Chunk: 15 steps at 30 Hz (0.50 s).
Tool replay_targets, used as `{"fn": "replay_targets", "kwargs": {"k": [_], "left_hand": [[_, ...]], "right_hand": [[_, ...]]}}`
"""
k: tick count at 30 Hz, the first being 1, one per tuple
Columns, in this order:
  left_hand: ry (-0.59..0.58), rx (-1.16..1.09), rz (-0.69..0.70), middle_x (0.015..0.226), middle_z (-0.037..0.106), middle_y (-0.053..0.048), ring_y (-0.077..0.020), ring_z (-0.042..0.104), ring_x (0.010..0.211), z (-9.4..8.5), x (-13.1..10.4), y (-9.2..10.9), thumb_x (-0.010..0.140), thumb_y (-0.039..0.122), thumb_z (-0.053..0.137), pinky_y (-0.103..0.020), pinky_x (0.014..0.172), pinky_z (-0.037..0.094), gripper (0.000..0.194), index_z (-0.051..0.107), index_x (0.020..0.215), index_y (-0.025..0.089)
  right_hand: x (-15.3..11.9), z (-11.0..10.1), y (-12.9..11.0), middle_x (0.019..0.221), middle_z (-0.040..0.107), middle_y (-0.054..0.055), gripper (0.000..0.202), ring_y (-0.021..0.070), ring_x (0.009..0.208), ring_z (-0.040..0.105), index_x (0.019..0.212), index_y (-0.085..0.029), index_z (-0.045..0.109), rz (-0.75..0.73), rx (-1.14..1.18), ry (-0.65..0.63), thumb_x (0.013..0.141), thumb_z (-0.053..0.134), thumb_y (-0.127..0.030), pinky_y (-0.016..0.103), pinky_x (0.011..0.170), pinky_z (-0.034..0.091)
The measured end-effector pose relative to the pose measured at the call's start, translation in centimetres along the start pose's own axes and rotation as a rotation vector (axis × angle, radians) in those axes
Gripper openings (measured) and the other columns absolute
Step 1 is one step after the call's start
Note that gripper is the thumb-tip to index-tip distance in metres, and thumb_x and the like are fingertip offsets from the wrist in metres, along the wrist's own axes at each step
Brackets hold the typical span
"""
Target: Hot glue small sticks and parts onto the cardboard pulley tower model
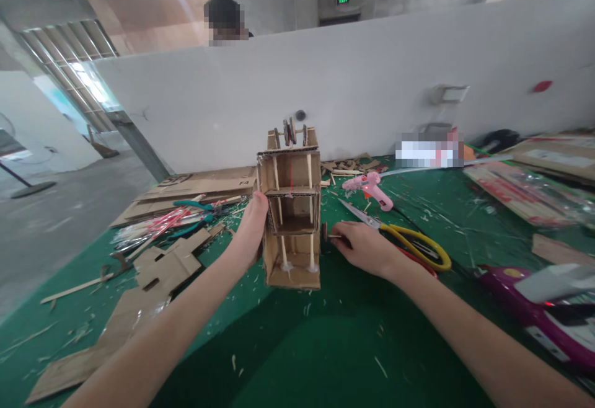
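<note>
A tall cardboard model (pixel 295 209) with open compartments, like a small lift tower, stands upright in front of me. Thin wooden sticks run up inside it, and a red string hangs from a cardboard spool (pixel 289 131) on top. My left hand (pixel 253 225) is closed against the model's left side, the thumb on its front edge and the other fingers hidden behind. On the right side, my right hand (pixel 365 243) pinches a short wooden stick (pixel 333 236) joined to a small cardboard disc (pixel 324 232), like a crank.
Yellow-handled scissors (pixel 413 240) and a pink glue gun (pixel 372 189) lie right of the model. A purple device (pixel 534 309) sits at the right edge. Cardboard pieces (pixel 170 262), teal-handled pliers (pixel 195 206) and wood scraps are on the left. Behind the white partition (pixel 325 85) is a person.
</note>
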<state>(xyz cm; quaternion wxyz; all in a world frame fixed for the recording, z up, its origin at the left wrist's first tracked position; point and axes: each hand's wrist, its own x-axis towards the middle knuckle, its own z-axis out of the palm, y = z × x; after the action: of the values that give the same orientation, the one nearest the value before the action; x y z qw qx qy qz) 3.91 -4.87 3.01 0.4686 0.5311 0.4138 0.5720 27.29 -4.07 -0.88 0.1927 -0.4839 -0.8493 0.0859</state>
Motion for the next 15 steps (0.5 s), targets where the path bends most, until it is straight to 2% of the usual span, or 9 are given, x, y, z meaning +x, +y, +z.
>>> {"fn": "replay_targets", "kwargs": {"k": [3,6,15], "left_hand": [[-0.004,0.058,0.038,0.11,0.067,-0.01,-0.0305,0.05,0.122,0.1,0.1,0.5,0.073,0.081,0.039,-0.041,0.101,0.042,0.077,0.06,0.112,0.018],[-0.021,0.102,0.08,0.101,0.069,-0.009,-0.0308,0.055,0.114,-0.1,0.4,0.6,0.071,0.082,0.042,-0.04,0.096,0.045,0.074,0.063,0.104,0.019],[-0.05,0.155,0.036,0.09,0.068,-0.008,-0.0282,0.057,0.109,-1.7,1.1,-0.8,0.07,0.08,0.046,-0.037,0.096,0.045,0.065,0.062,0.087,0.019]], "right_hand": [[-0.2,-0.3,-0.1,0.079,0.066,0.004,0.018,0.0161,0.071,0.059,0.08,-0.02,0.06,-0.03,0.017,-0.033,0.089,0.045,-0.021,0.026,0.064,0.039],[-0.3,-0.4,0.2,0.08,0.067,0.004,0.021,0.0164,0.072,0.059,0.082,-0.021,0.062,-0.055,0.053,-0.026,0.091,0.043,-0.025,0.027,0.067,0.04],[0.0,-0.2,0.0,0.082,0.068,0.002,0.015,0.0152,0.072,0.06,0.09,-0.02,0.059,0.031,0.176,0.212,0.091,0.046,-0.026,0.027,0.068,0.042]]}}
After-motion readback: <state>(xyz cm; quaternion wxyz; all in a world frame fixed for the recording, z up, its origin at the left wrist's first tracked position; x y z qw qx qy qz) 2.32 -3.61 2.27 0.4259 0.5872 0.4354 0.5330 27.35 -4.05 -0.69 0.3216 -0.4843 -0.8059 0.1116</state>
